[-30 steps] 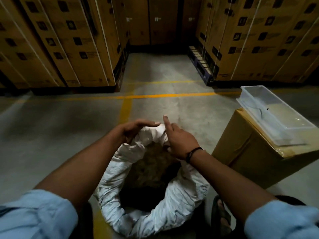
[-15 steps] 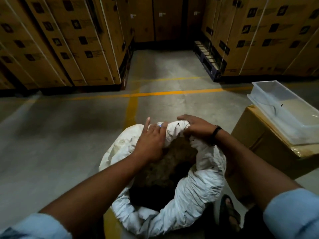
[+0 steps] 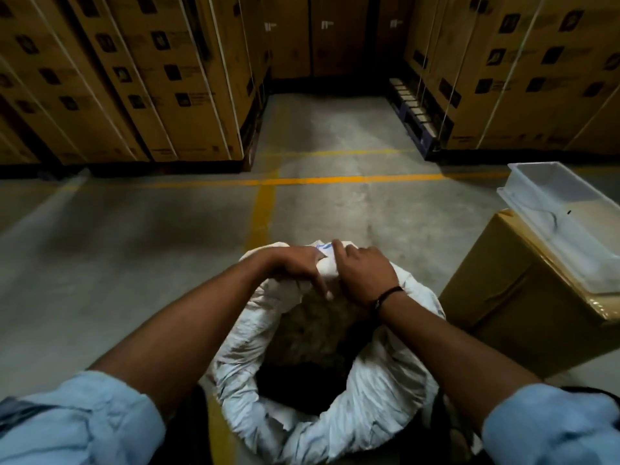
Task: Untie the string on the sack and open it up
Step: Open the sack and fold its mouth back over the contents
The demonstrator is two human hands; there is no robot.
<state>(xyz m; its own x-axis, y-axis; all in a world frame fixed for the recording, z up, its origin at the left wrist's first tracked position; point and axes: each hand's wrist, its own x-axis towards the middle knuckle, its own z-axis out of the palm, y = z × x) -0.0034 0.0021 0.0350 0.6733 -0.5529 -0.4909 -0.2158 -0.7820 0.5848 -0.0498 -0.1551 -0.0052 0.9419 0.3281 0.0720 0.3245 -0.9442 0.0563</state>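
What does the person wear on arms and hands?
The left hand and right hand are bare, no gloves. The left sleeve and right sleeve are light blue, pushed up past the forearms. A thin black band circles the right wrist.

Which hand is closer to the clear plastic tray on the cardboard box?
Right. The right hand grips the sack rim, left of the tray; the left hand is farther left.

Both arms wear light blue shirt sleeves of creased, soft cloth. The left sleeve (image 3: 77, 421) is rolled back well up from the left hand (image 3: 295, 263), leaving the forearm bare, and the right sleeve (image 3: 550, 427) is rolled the same way. Just behind the right hand (image 3: 362, 270), a thin black cord bracelet (image 3: 387, 294) circles the wrist, with a small knot or bead on it.
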